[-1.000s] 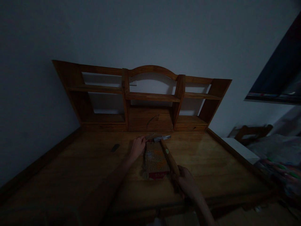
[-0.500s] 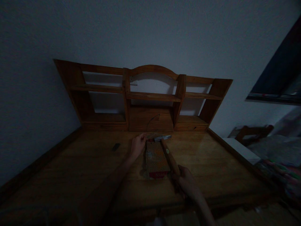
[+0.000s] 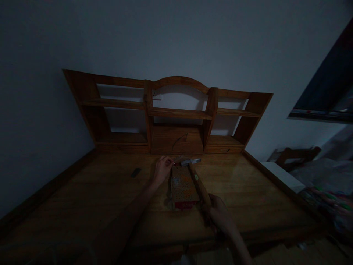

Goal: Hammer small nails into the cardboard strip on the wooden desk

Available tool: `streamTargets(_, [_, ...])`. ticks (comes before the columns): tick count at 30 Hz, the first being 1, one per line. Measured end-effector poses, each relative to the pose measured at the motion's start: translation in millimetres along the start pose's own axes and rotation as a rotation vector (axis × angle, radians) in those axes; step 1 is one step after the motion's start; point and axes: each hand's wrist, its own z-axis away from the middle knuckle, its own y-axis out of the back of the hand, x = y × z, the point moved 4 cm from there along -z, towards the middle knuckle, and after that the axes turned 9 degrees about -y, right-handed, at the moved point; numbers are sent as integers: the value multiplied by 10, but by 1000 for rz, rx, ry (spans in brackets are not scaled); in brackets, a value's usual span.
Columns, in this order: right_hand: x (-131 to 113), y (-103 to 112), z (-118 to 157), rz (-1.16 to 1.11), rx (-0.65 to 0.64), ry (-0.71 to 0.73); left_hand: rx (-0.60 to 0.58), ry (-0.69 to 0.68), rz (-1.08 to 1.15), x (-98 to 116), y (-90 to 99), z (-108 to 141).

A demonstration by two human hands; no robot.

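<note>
Gripping: my right hand (image 3: 217, 211) is closing its fingers around the wooden-handled hammer (image 3: 199, 186), head lying over the block's far end; contact unclear. Left hand (image 3: 162, 170): thumb and fingertips drawing close together by the far-left corner; whether they are pinching anything, I cannot tell. Progress: hammer and block are sitting together; done and left, not readable. Block (image 3: 184, 186): lying centrally on the desk (image 3: 110, 198), showing speckled tan, orange patches, red near end.
</note>
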Motion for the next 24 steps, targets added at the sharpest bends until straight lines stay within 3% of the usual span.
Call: streamTargets(24, [-65,1,34,3,11,-2,-34,27,-16,24,-14,0])
